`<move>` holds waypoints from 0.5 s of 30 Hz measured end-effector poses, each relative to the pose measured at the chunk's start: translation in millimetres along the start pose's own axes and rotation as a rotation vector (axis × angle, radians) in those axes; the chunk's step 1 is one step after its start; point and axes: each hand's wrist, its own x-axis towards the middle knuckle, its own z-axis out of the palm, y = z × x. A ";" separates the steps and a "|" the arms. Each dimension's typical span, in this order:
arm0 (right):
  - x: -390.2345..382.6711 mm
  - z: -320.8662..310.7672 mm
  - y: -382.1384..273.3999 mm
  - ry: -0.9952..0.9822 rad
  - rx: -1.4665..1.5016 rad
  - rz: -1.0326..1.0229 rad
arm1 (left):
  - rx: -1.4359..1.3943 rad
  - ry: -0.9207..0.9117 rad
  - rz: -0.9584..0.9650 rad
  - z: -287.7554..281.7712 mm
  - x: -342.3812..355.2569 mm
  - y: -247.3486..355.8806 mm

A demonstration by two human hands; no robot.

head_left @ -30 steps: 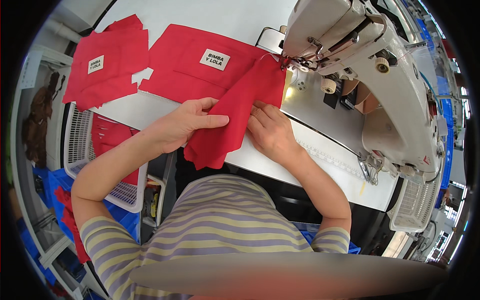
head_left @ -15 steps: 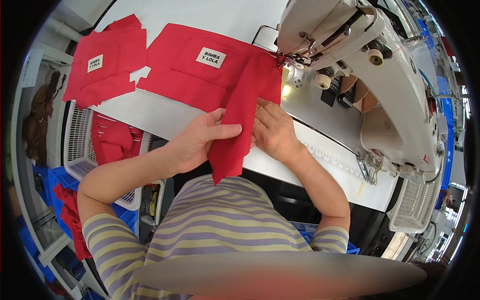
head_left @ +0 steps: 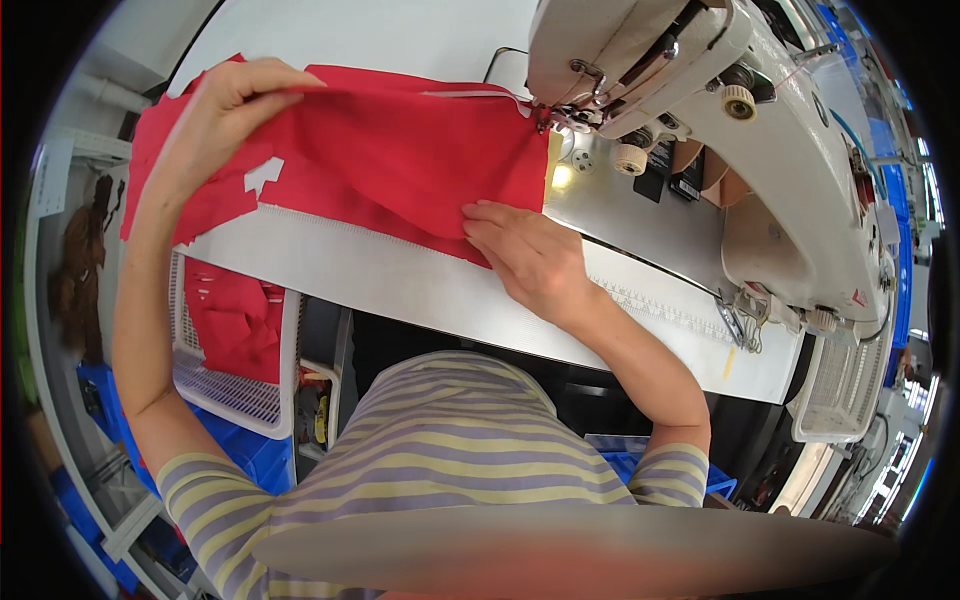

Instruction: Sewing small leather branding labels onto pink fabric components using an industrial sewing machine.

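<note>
While the left hand [head_left: 225, 105] pinches the far end of the red fabric [head_left: 400, 165] and lifts it off the white table [head_left: 400, 290], the right hand [head_left: 525, 255] lies flat, fingers open, pressing the cloth's near edge just beside the sewing machine [head_left: 720, 120]. Risk, prob.: uneven pull skews the seam at the needle [head_left: 545, 120]; fingers sit near it too. Table's front edge is close under the cloth; bare top w/ room beyond it, white basket [head_left: 235, 390] below left.
</note>
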 end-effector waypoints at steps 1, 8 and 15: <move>2.0 3.8 1.4 -0.018 -0.027 -0.016 | 0.092 0.034 0.033 -6.4 4.9 5.5; -5.2 16.8 3.3 -0.142 -0.157 -0.064 | 0.589 0.201 0.326 29.7 12.6 18.2; -10.1 -6.5 -12.7 -0.228 -0.200 -0.059 | 0.346 0.074 0.235 157.7 26.1 52.4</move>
